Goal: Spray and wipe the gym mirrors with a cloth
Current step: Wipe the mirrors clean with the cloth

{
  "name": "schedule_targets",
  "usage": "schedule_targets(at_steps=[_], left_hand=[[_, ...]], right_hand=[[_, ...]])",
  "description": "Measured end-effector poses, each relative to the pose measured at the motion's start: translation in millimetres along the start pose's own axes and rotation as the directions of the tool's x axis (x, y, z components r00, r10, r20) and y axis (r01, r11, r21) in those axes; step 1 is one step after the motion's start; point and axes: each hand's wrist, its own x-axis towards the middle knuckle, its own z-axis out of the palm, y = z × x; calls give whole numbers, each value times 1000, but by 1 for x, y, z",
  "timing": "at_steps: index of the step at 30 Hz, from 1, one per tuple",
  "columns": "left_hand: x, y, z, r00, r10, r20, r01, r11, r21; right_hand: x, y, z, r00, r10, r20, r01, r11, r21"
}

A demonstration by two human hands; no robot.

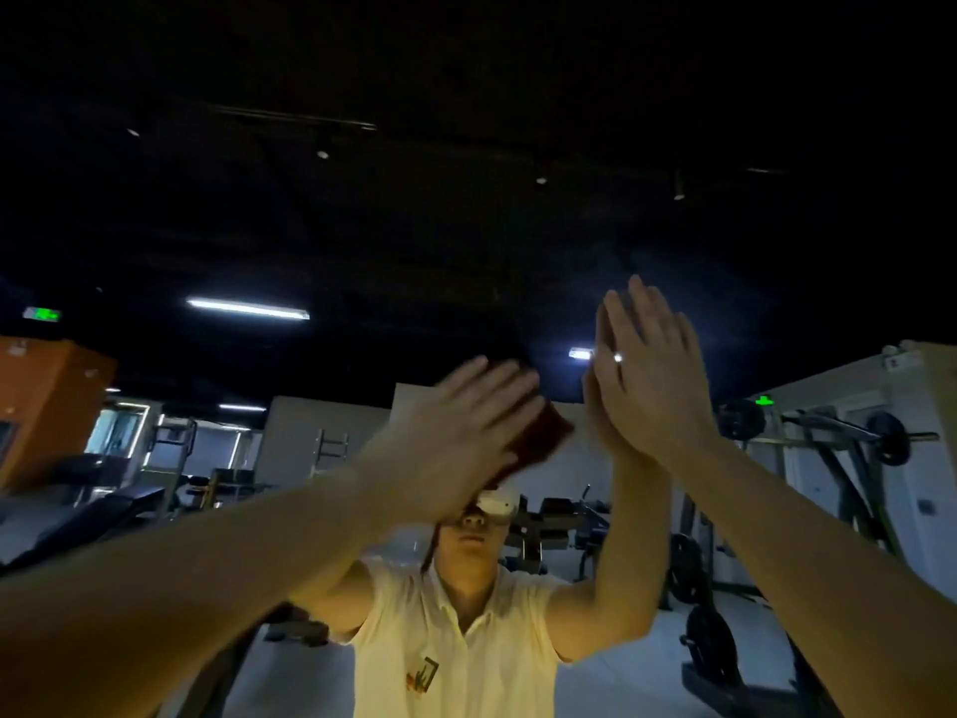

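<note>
The gym mirror (321, 225) fills the whole view right in front of me and reflects a dark room. My left hand (466, 432) lies flat with straight fingers, pressing a dark red cloth (549, 432) against the glass; the cloth shows only past my fingertips and the hand is blurred. My right hand (652, 375) is raised higher to the right, fingers straight, a ring on one finger, its palm flat on the mirror and meeting its own reflection. No spray bottle is in view.
The mirror reflects a person in a pale shirt (466, 650) with both arms raised, weight benches (119, 505) at the left, a barbell rack (839, 448) at the right, weight plates (709, 640) on the floor and ceiling strip lights (248, 308).
</note>
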Motion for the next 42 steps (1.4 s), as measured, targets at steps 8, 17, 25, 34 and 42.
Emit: schedule_targets(at_steps=[8, 17, 25, 34, 42], left_hand=[[96, -103, 4, 808, -586, -65, 575, 808, -131], [77, -53, 4, 995, -51, -81, 48, 998, -43], [94, -131, -1, 795, -605, -40, 598, 793, -112], [129, 11, -7, 995, -92, -37, 86, 986, -146], [126, -129, -22, 891, -445, 87, 452, 886, -102]], right_hand=[[-3, 4, 24, 998, -10, -68, 7, 999, -44], [-5, 6, 26, 998, -19, -61, 19, 1000, -7], [-2, 1, 27, 998, 1, -64, -1, 1000, -8], [10, 48, 2, 991, 53, -124, -45, 997, 61], [40, 81, 9, 992, 99, -73, -102, 994, -41]])
